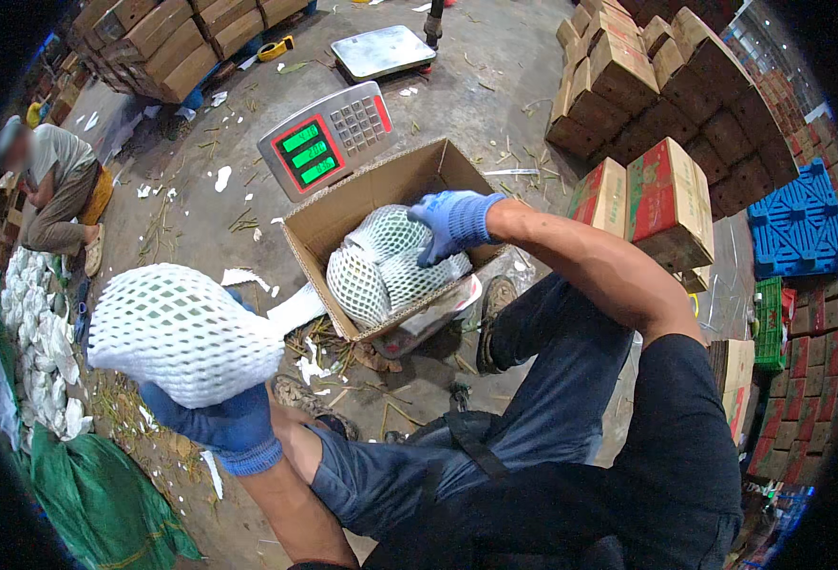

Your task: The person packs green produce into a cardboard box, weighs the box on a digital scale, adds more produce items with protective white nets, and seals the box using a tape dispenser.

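My left hand (209, 420), in a blue knit glove, holds a large round green fruit in a white foam net (184, 335) from below and behind, left of an open cardboard carton (333, 210). The tail of the net trails over toward the carton's left wall. In the carton lie several more net-wrapped green fruits (358, 281), pressed together. My right hand (454, 221), gloved in lighter blue, reaches in over the far right side and touches the fruits. Its fingertips are partly hidden, so its grip on one is unclear. The carton sits on a weighing scale (426, 328).
The scale's lit keypad display (326, 139) stands behind the carton. Farther back is another platform scale (383, 53). Stacked cartons (668, 192) rise at right; a blue plastic pallet (797, 221) lies beyond. A person (63, 185) bends at far left near a green sack (98, 491).
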A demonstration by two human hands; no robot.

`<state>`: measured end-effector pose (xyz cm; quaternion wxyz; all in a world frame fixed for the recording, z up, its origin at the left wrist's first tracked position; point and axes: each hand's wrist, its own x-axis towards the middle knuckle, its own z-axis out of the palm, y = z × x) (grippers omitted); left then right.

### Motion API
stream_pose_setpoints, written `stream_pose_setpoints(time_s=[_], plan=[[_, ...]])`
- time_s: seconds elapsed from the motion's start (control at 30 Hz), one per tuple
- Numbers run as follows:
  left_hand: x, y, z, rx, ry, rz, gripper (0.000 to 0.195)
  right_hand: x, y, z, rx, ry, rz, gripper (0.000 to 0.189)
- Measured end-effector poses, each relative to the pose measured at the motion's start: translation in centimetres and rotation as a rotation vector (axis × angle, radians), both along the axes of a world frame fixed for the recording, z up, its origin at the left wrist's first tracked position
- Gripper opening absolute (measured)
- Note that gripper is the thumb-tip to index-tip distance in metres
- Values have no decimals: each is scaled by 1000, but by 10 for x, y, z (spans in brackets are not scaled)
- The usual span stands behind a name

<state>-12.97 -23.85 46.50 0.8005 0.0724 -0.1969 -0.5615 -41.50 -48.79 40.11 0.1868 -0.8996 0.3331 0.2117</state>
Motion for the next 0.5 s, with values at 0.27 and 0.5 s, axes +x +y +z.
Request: stream_pose_setpoints(time_s=[0.27, 0.5], plan=[[25, 29, -17, 94, -57, 115, 56, 22, -15, -52, 235, 264, 70, 88], [27, 47, -37, 543, -979, 598, 59, 26, -22, -37, 254, 292, 27, 82]])
